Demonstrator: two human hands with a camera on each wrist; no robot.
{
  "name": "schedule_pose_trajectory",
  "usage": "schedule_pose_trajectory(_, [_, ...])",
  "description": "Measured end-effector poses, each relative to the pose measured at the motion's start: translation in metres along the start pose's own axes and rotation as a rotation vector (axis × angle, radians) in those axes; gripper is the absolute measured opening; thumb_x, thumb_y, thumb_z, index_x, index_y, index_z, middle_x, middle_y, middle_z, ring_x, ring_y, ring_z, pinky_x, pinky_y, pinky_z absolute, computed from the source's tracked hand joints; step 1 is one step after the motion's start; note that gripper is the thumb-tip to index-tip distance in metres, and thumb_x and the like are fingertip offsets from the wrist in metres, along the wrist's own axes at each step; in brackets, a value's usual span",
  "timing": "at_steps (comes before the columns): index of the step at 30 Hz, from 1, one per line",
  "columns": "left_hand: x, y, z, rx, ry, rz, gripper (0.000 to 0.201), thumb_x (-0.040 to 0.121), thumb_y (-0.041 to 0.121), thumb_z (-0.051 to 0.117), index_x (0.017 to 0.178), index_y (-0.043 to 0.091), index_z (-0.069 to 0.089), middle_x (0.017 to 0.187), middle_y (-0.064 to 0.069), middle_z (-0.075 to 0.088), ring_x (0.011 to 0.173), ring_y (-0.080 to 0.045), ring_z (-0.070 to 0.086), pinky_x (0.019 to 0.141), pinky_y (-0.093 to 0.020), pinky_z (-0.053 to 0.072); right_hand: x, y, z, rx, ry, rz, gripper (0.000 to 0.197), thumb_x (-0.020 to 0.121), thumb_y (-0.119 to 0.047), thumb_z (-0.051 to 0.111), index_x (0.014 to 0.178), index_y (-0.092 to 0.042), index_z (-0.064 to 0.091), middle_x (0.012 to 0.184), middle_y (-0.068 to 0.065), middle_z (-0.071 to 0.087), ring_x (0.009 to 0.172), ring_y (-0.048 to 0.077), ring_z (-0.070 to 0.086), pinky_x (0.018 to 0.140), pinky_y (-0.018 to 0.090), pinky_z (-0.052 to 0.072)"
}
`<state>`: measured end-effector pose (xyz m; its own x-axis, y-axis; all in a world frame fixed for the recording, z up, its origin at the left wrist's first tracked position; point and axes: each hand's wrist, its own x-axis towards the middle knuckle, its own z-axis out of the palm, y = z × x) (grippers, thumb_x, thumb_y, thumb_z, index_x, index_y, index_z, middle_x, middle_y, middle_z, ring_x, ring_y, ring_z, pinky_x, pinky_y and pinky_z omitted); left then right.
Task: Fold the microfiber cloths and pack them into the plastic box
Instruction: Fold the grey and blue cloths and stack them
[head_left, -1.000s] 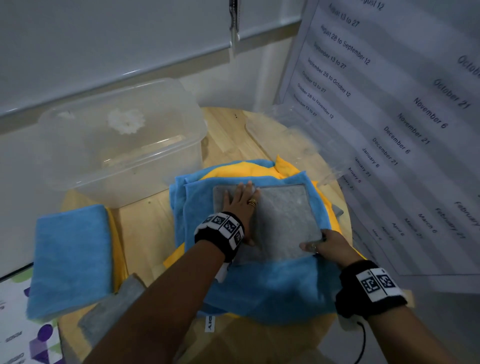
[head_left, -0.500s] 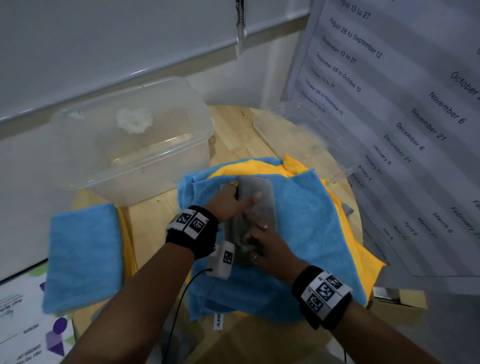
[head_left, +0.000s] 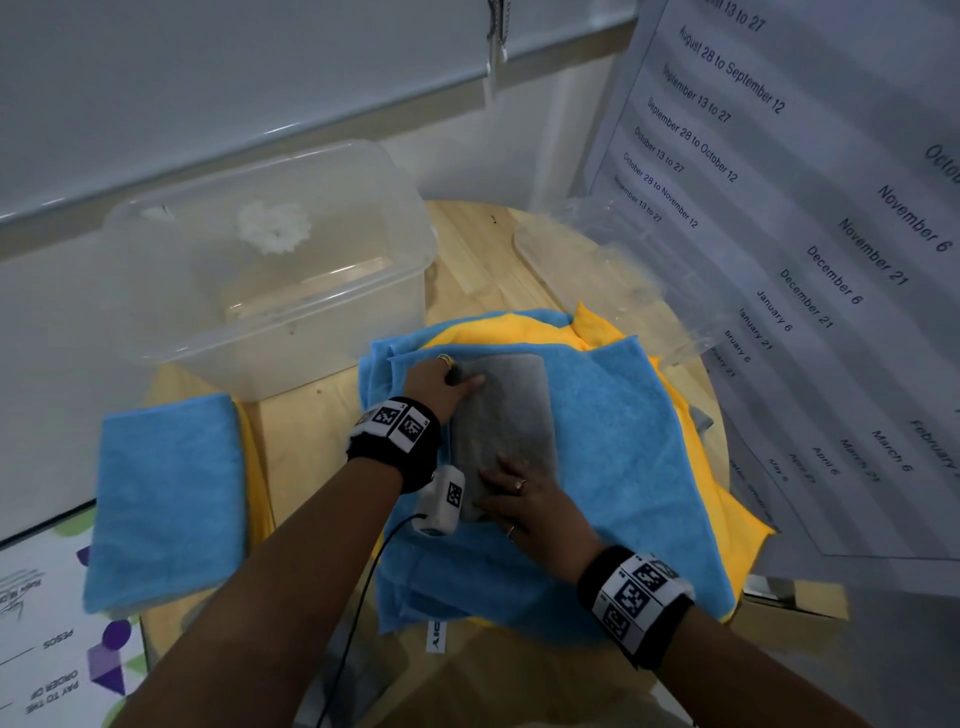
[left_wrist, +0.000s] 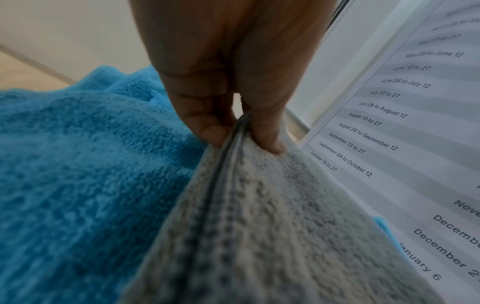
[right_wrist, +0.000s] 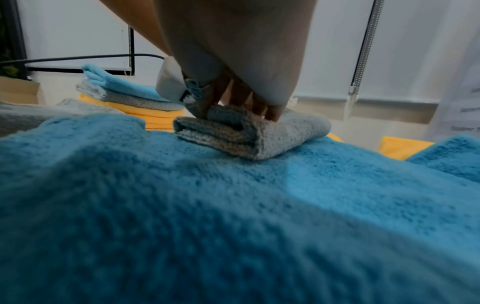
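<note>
I see the folded grey microfiber cloth lying as a narrow rectangle on top of the spread blue microfiber cloth, which covers a yellow microfiber cloth on the round wooden table. My left hand pinches the far left corner of the grey cloth, thumb on top and fingers curled under the stitched edge. My right hand lies on the cloth's near end, fingers laid fairly straight across it; from the right wrist view they seem to press down on the fold, though the palm hides most of them. The clear plastic box stands on the far left of the table, apart from the grey cloth. A stack of folded cloths, blue on top, sits at the table's left edge. The clear plastic lid leans at the far right.
</note>
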<state>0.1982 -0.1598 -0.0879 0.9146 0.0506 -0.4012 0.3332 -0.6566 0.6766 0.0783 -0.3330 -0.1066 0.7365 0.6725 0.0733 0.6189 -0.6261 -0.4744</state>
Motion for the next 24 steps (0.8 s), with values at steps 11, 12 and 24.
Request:
schedule_pose_trajectory(11, [0.016, 0.006, -0.003, 0.191, -0.043, 0.027, 0.037, 0.073, 0.034, 0.076, 0.088, 0.007, 0.055, 0.092, -0.007, 0.059, 0.095, -0.026, 0.057, 0.078, -0.031, 0.041, -0.011, 0.012, -0.006, 0.184, 0.179, 0.13, 0.021, 0.089, -0.034, 0.054, 0.106, -0.026, 0.063, 0.119, 0.004, 0.061, 0.109, 0.022, 0.055, 0.092, 0.03, 0.043])
schedule_pose_trajectory(12, [0.015, 0.006, -0.004, 0.126, -0.048, -0.004, 0.05, 0.073, 0.032, 0.078, 0.108, 0.005, 0.054, 0.109, -0.01, 0.059, 0.106, -0.027, 0.056, 0.084, -0.032, 0.042, -0.01, 0.013, -0.006, 0.221, 0.291, 0.266, 0.025, 0.086, -0.035, 0.057, 0.108, -0.024, 0.06, 0.117, 0.006, 0.059, 0.106, 0.02, 0.053, 0.092, 0.026, 0.039])
schedule_pose_trajectory(24, [-0.039, 0.013, -0.039, -0.293, 0.115, 0.128, 0.02, 0.092, 0.021, 0.057, 0.105, 0.007, 0.06, 0.093, 0.001, 0.058, 0.082, -0.007, 0.057, 0.071, -0.013, 0.042, -0.004, 0.028, -0.025, 0.902, 0.152, 0.756, 0.049, 0.045, -0.049, 0.077, 0.085, -0.023, 0.063, 0.094, 0.015, 0.066, 0.084, 0.017, 0.061, 0.078, 0.041, 0.051])
